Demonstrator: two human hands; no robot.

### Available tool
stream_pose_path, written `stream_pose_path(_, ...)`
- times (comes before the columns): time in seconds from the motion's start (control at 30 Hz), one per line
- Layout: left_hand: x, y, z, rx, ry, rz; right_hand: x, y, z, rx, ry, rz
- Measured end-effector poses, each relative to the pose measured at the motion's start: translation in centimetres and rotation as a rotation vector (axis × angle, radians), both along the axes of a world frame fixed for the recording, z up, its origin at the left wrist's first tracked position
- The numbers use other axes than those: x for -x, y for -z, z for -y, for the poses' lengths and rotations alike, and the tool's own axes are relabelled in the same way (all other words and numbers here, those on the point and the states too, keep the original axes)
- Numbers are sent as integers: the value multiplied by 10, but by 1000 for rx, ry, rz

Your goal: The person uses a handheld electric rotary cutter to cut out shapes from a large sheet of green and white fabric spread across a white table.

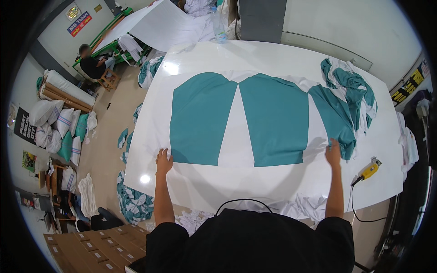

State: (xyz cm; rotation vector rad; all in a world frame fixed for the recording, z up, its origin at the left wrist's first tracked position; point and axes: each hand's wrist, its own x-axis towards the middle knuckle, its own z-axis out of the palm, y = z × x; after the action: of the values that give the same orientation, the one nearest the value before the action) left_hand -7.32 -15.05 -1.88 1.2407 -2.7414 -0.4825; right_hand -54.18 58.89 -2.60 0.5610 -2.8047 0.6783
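Observation:
A sheet of white fabric printed with teal panels [275, 120] lies spread over the white table [195, 182]. Its right end runs into a crumpled teal and white heap [350, 86]. My left hand [164, 161] rests at the sheet's near left corner, beside the left teal panel [200, 120], with its fingers apart. On the other side, my right hand [333, 154] touches the near edge of the rightmost, creased teal panel [334, 113]; its thumb and fingers look apart. I see no tool in either hand.
A yellow corded power cutter [369, 171] lies on the table at the right, its cable trailing off the edge. Teal and white scraps [134, 200] pile on the floor at left. Crumpled white cloth [305, 206] lies along the near edge. A person [93, 63] sits far left.

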Motion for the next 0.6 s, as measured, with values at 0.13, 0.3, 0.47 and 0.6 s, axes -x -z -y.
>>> stream_pose_path(0.13,4,4,-3,-7,-87,158,-80,-9,61,-20,-47,194)
stream_pose_path(0.3,2,4,-27,-81,-92,333,-119,5,36,-346,74,167)
stream_pose_path(0.47,-12,-1,-47,-128,-105,350,-117,0,22,-318,137,301)
stream_pose_path(0.6,-24,-6,-53,-145,-133,373,-125,-7,12,-357,142,387)
